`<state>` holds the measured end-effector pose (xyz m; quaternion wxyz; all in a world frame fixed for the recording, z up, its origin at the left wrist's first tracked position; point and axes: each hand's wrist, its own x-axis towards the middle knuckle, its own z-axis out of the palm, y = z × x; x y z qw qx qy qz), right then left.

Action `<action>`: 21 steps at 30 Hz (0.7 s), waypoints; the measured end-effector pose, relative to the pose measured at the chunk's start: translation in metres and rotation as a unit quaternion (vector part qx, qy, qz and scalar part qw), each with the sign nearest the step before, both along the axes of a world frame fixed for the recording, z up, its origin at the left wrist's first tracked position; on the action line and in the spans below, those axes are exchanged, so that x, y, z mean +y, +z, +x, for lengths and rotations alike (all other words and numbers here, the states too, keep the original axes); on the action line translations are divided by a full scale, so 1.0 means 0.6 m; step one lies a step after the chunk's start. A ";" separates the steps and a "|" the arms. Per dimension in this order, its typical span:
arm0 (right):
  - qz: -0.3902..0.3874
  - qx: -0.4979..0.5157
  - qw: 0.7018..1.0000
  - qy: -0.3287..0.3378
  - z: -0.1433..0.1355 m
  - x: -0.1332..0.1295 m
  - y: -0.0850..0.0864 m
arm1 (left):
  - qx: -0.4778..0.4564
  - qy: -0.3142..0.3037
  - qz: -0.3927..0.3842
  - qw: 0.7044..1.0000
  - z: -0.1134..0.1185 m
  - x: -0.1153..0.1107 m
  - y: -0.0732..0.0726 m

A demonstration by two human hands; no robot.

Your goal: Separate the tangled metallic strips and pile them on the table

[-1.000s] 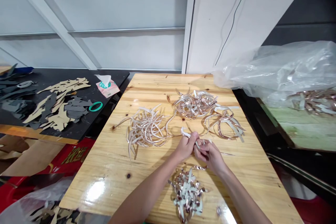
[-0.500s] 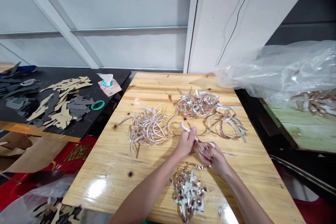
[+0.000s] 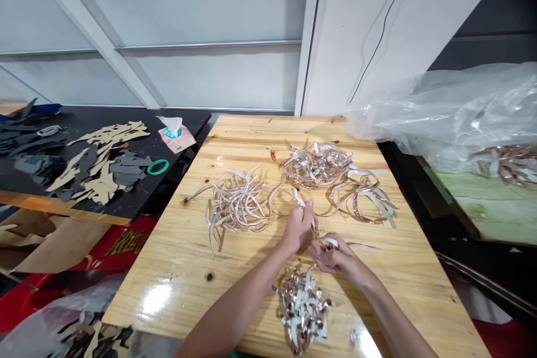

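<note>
We hold a curved rose-gold strip [image 3: 298,198] pinched in the closed fingers of our left hand [image 3: 298,227], its pale end sticking up and away from the knuckles, above the middle of the wooden table [image 3: 176,268]. Our right hand [image 3: 331,254] sits just beside the left, nearer to us, its fingers curled around a small white-backed scrap [image 3: 331,243]; we cannot tell how tightly it is gripped. Directly below both hands, near the table's front edge, lies a heap of short trimmed offcuts [image 3: 302,307], shiny copper on one side and grey-white on the other. Beyond the left hand, on the table's left half, a loose pile of long curved strips [image 3: 237,204] is spread out. Toward the table's far edge rests a tangled mound of rose-gold strips [image 3: 315,165], and just to the right of it a smaller cluster of looped strips [image 3: 364,198] trails toward the right edge. Off the table's right side, a clear plastic bag [image 3: 448,114] lies crumpled over a green surface, with more copper strips [image 3: 509,162] inside it. Off the table's left side stands a black bench [image 3: 138,190] carrying tan and grey cut-out pieces [image 3: 98,165], a green ring [image 3: 158,166] and a pink tissue packet [image 3: 174,135].
</note>
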<state>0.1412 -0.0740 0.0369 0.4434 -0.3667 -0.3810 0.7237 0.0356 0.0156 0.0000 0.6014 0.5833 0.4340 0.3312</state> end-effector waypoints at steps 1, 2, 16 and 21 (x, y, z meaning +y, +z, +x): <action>-0.002 -0.001 1.000 0.002 -0.001 0.000 0.001 | 0.005 0.002 0.004 1.000 0.000 0.000 0.002; -0.003 -0.001 1.000 0.007 -0.001 -0.001 0.001 | 0.008 0.004 0.009 1.000 0.000 0.000 0.004; 0.027 -0.027 0.994 0.100 -0.003 -0.013 -0.017 | 0.038 0.005 0.029 0.999 -0.001 -0.001 0.009; 0.025 -0.032 0.993 0.111 -0.007 -0.015 -0.016 | 0.047 0.009 0.034 0.998 0.000 0.000 0.007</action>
